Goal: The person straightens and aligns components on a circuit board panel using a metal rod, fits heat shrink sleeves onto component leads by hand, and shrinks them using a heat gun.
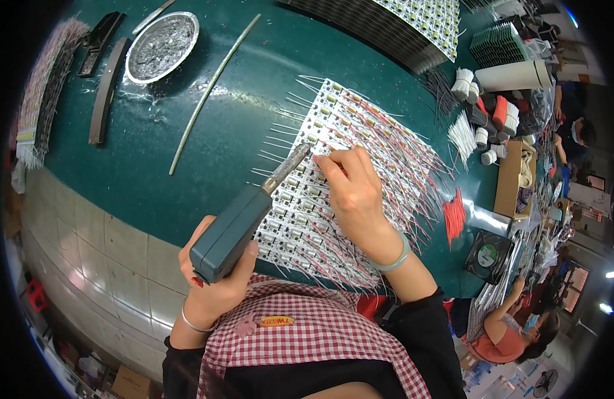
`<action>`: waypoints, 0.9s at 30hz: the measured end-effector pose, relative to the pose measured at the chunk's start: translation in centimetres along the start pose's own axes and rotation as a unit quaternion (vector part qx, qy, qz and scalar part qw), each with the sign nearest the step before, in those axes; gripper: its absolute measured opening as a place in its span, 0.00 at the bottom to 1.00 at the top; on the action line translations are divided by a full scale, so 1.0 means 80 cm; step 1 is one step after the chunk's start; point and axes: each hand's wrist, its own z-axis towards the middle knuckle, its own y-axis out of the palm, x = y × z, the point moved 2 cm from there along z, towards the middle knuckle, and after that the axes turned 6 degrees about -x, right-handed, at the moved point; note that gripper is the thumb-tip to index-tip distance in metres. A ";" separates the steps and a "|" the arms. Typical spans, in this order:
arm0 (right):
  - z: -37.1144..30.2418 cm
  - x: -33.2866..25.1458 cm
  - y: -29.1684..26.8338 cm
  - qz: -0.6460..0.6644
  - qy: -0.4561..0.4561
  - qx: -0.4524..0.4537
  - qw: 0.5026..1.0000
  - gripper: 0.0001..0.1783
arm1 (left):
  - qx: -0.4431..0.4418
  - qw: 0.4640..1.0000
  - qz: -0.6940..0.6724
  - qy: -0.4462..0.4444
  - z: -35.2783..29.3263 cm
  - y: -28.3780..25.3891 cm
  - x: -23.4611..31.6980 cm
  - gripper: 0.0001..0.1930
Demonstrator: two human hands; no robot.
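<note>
My left hand (217,282) is closed round the dark green body of a soldering gun (234,229). Its grey metal tip reaches up and right onto a panel of white circuit boards (280,226), near my right fingertips. My right hand (353,189) is over the panel with thumb and forefinger pinched; a thin red wire (318,158) seems to be between them, though its end is too small to make out. Many red and white wires (393,159) stick out over the panel's right side, and pale wires fringe its left edge.
A metal bowl of grey scraps (162,48) and a long thin rod (214,93) lie on the green table (154,193). Stacked boards (387,30) stand at the back. Red wires (455,218), a small fan (488,256) and a cardboard box (513,179) are at right. A co-worker (503,332) sits beyond.
</note>
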 end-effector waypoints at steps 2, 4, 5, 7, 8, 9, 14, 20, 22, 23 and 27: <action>0.000 0.000 -0.001 -0.005 -0.003 0.005 1.000 0.19 | 0.010 1.000 -0.016 0.011 -0.002 -0.001 0.000 0.10; -0.001 -0.001 -0.001 -0.006 -0.001 0.004 1.000 0.19 | 0.011 1.000 -0.003 0.011 -0.003 -0.001 0.003 0.10; -0.001 -0.001 0.000 -0.007 0.001 0.001 1.000 0.19 | 0.011 1.000 0.009 0.009 -0.003 -0.001 0.003 0.10; -0.002 -0.001 0.000 -0.007 -0.002 0.007 1.000 0.19 | 0.014 1.000 0.002 0.016 -0.005 -0.001 0.002 0.10; -0.002 -0.001 0.000 -0.007 -0.006 0.014 1.000 0.19 | 0.017 1.000 -0.004 0.023 -0.006 -0.002 0.002 0.10; -0.003 -0.002 -0.002 -0.007 -0.006 0.014 1.000 0.19 | 0.017 1.000 -0.004 0.023 -0.008 -0.002 0.001 0.10; -0.007 -0.022 -0.011 0.012 -0.002 0.040 0.999 0.18 | 0.012 1.000 0.010 0.015 -0.018 -0.006 -0.002 0.10; -0.013 -0.022 -0.003 0.020 0.017 0.021 0.999 0.18 | 0.009 0.999 0.007 0.032 -0.023 -0.002 -0.004 0.10; -0.013 -0.022 -0.002 0.019 0.020 0.018 0.999 0.18 | 0.013 0.999 0.010 0.030 -0.023 -0.001 -0.004 0.10; -0.012 -0.022 -0.002 0.019 0.023 0.016 0.999 0.18 | 0.016 0.999 0.012 0.028 -0.023 -0.001 -0.003 0.10; -0.017 -0.019 0.001 0.014 -0.006 0.002 1.000 0.18 | 0.014 0.999 -0.008 0.030 -0.021 0.003 -0.005 0.09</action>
